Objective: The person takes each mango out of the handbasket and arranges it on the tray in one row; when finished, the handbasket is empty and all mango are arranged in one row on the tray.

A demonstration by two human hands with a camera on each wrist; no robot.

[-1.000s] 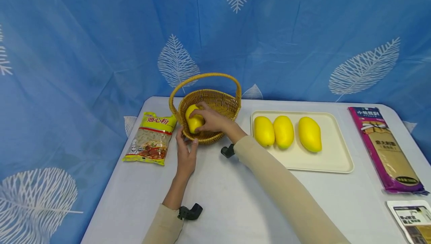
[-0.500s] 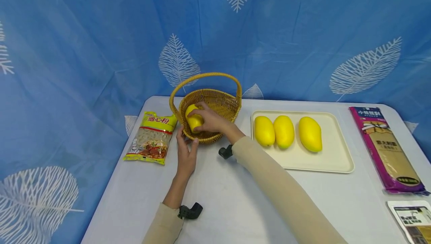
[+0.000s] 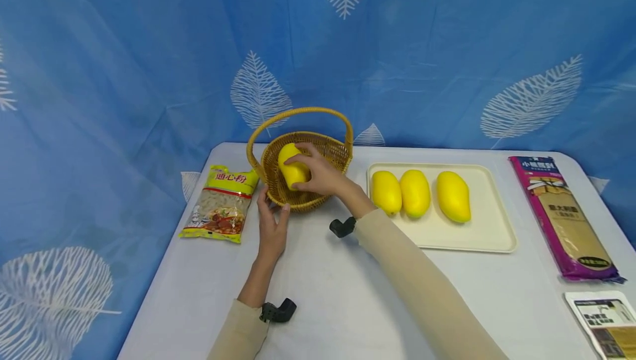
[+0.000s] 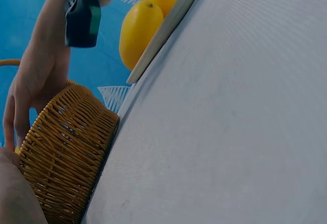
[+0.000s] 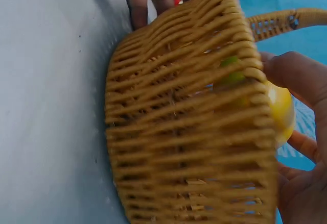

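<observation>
A yellow mango [image 3: 290, 172] is in my right hand [image 3: 322, 175], pinched between thumb and fingers inside the mouth of a wicker basket [image 3: 301, 206] with an arched handle. Seen from the right wrist, the mango [image 5: 282, 113] rises past the rim, its greenish end showing through the weave. My left hand [image 3: 272, 232] holds the basket's front left side; in the left wrist view its thumb [image 4: 19, 193] lies at the rim. The basket stands upright on the table.
Right of the basket, a cream tray [image 3: 489, 233] bears three mangoes [image 3: 453, 196]. A yellow bag of macaroni [image 3: 222, 205] lies left of the basket. At far right are a purple noodle packet [image 3: 566, 216] and a white pouch [image 3: 601, 318]. A blue leaf-patterned cloth [image 3: 422, 45] hangs behind.
My right hand has raised the mango from lower in the basket, shifting it slightly up and right in the head view. The left hand stays at the basket; the head view has shifted slightly.
</observation>
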